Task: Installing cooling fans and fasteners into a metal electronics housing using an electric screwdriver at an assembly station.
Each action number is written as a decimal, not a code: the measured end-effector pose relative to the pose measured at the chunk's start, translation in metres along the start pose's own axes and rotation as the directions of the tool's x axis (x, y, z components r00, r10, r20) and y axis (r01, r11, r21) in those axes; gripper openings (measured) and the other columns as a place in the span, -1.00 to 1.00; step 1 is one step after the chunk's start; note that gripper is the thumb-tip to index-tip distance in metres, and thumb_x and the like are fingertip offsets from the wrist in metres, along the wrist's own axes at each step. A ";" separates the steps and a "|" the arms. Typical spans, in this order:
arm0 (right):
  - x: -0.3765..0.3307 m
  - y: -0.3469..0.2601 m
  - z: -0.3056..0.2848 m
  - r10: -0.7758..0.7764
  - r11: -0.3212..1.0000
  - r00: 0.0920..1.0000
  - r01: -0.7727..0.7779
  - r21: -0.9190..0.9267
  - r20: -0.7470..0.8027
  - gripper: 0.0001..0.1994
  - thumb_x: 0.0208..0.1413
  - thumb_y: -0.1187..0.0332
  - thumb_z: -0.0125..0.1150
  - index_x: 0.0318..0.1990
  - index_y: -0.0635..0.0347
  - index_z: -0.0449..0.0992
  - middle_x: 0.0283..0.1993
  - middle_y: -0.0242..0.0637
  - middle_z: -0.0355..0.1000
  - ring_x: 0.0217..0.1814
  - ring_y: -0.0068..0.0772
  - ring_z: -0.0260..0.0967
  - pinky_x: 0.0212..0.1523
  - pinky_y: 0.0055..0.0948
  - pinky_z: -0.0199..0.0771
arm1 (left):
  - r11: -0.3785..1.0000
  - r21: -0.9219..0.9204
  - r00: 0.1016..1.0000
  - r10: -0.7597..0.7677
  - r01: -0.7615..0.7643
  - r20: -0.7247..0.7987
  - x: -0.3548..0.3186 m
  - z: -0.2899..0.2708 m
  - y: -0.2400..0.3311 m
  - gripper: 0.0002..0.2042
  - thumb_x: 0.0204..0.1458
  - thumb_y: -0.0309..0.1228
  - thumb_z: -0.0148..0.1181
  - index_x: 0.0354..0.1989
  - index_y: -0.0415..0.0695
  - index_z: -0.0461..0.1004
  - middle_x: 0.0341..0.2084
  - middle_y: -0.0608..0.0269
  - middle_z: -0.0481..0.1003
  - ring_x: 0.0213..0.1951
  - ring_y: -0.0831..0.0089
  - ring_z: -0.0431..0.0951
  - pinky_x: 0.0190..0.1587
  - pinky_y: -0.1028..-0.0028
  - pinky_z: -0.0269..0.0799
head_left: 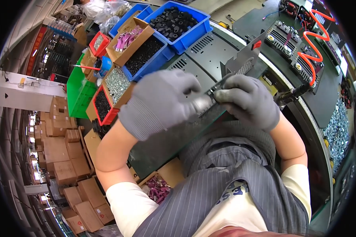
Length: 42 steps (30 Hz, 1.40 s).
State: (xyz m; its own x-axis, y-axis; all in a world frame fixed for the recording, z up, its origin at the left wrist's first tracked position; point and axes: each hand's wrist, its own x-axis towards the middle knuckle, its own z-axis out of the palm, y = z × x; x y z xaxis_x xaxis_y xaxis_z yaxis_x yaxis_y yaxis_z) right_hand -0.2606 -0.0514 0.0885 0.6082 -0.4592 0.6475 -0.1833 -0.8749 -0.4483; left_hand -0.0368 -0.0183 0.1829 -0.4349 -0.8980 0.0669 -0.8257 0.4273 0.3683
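Holding the near end of a dark sheet-metal panel (247, 55), right hand (247, 100) in grey glove, fingers curled tight over the edge, thumb side toward the left hand. Left hand (160, 102), also gloved, motion-blurred, fingers half-curled right at the panel's near end; can't tell if it pinches anything small.

Panel sits between the hands and runs far-right over the dark worktable (156, 152); red switch (256, 45) near its far end, vent holes below that. Can't tell if it rests on anything.

Handling, my guess: thin, stiff, fairly light, smooth finish that could slide a bit in gloves, edges maybe sharp. Best held by side edges or folded rim, off the switch and the perforated part.

Just beyond: slotted dark plates (203, 48) lying flat. Far left: blue bin (197, 29) of black parts, cardboard box (136, 49) of purple pieces, red bin (111, 115) of dark bits. Right: dark driver-like tool (292, 94), coiled orange hose (306, 35). Farther right, a silvery heap of small hardware (338, 132). Well left: stacked cartons (61, 146).
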 end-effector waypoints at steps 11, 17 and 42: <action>0.009 -0.012 0.002 0.121 0.992 0.993 -0.121 -0.031 0.010 -0.67 -0.24 0.40 0.30 -0.20 0.10 0.48 -0.15 -0.20 0.34 -0.08 -0.13 0.33 -0.11 -0.25 0.36 | 0.917 0.397 0.996 0.076 -0.050 -0.049 -0.003 0.041 0.009 -0.61 0.02 0.01 0.06 -0.49 -0.13 0.38 -0.58 0.16 0.42 -0.48 0.18 0.51 -0.45 0.26 0.40; 0.029 -0.001 -0.013 0.056 0.859 0.996 -0.016 -0.512 0.063 -0.65 -0.20 0.06 0.28 -0.30 0.05 0.47 0.00 -0.24 0.27 0.26 0.04 -0.02 0.27 0.05 -0.13 | 0.926 0.377 0.999 0.017 0.003 -0.050 -0.003 0.044 0.004 -0.66 0.00 -0.06 0.08 -0.50 -0.11 0.39 -0.62 0.18 0.41 -0.52 0.21 0.50 -0.50 0.28 0.38; -0.047 0.175 0.056 0.841 0.539 0.282 -0.361 0.761 -0.462 -0.61 0.22 0.02 -0.14 -0.04 0.15 0.31 -0.24 -0.26 0.36 -0.17 -0.33 0.32 -0.14 -0.42 0.34 | 0.849 -0.437 0.865 -0.434 0.298 -0.254 -0.108 0.186 -0.046 -0.85 0.00 -0.35 0.16 -0.36 -0.17 0.42 -0.39 0.13 0.36 -0.40 0.20 0.40 -0.36 0.32 0.35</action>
State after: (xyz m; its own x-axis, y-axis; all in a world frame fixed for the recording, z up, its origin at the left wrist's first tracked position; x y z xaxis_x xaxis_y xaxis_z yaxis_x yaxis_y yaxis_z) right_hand -0.2781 -0.1747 -0.0544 -0.3396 -0.9362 0.0906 0.2690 -0.1889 -0.9444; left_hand -0.0187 0.0791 -0.0134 0.0731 -0.9884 0.1332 -0.6732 0.0497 0.7378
